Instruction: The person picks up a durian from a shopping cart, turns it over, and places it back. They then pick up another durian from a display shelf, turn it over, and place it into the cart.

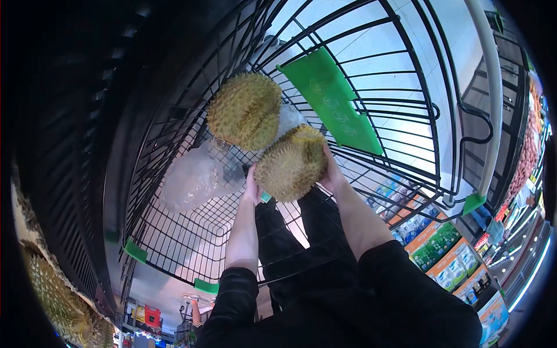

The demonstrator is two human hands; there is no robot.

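Observation:
Both my hands hold one spiky green-yellow durian (292, 162) inside a black wire shopping cart (174, 232). My left hand (252, 188) presses its left side and my right hand (332, 174) cups its right side. Both arms wear black sleeves. A second durian (245, 109) lies in the cart just beyond it, touching or nearly touching the held one. A clear plastic bag (194, 180) lies on the cart floor to the left of my left hand.
A green plastic flap (333, 101) hangs on the cart's wire wall behind the durians. The cart's grey handle bar (493, 98) runs along the right. More durians (52, 290) are piled at the lower left. Shelves of packaged goods (441, 249) stand at the lower right.

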